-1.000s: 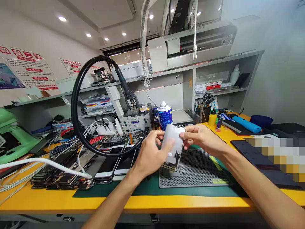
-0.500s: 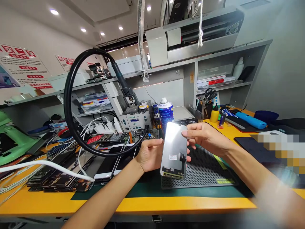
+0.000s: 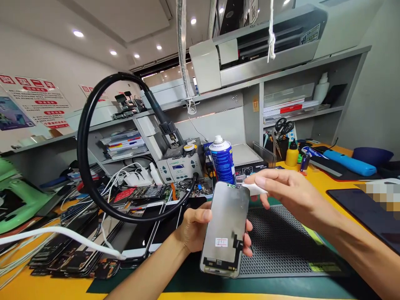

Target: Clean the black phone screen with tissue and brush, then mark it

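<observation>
My left hand (image 3: 194,228) is closed around a phone screen assembly (image 3: 225,223), its grey back facing me. The thumb lies along the left edge and fingertips show at the right edge. The screen carries a small white label, a black flex cable near the lower right and green spots at the top. At its top right corner, my right hand (image 3: 289,192) pinches a white, thin-looking piece (image 3: 254,189); I cannot tell what this is. Below the hands lies a dark perforated mat (image 3: 278,237).
A blue spray can (image 3: 222,160) stands behind the screen, beside a hot air station (image 3: 179,166) with a looping black hose (image 3: 81,166). Stacked phone parts (image 3: 75,250) and white cables cover the left side. On the right are a yellow bottle (image 3: 291,153) and a dark flat panel (image 3: 359,216).
The screen has moved lower, and the bright glare on its back is gone. My right hand has left the screen's corner, shifted right and down, and now pinches a white piece.
</observation>
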The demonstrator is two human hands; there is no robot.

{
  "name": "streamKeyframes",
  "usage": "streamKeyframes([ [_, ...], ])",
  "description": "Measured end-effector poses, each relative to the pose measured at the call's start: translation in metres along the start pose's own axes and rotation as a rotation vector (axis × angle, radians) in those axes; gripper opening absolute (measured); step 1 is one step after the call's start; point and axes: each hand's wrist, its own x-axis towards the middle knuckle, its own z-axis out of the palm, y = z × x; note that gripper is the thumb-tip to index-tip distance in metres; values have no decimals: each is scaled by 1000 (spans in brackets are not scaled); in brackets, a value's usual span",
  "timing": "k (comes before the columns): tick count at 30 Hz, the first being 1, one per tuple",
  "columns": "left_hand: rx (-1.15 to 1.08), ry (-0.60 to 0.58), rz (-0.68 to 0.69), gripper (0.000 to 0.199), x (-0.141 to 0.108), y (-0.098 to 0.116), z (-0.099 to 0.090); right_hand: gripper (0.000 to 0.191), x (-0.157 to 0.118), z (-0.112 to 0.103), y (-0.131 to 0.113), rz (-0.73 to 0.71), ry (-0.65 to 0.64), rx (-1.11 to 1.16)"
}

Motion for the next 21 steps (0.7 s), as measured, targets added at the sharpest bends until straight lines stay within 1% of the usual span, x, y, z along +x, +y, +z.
streamKeyframes([
  [2,7,11,-30,72,-1,1,2,25,1,-1,0,-6,85,32],
  [4,24,23,-37,67,-1,1,5,20,1,0,1,-12,122,60],
  [7,45,30,-28,63,0,1,9,19,-1,0,1,-41,138,99],
  [9,38,30,-51,64,0,0,9,18,-3,2,1,-68,153,106],
  [15,-19,22,-138,73,-2,-6,2,22,-8,9,-3,-98,223,-17],
  [18,-13,17,-122,70,-2,-7,2,23,-9,13,-6,-110,231,-69],
  [21,-20,12,-115,67,-1,-8,5,22,-9,14,-8,-126,222,-57],
])
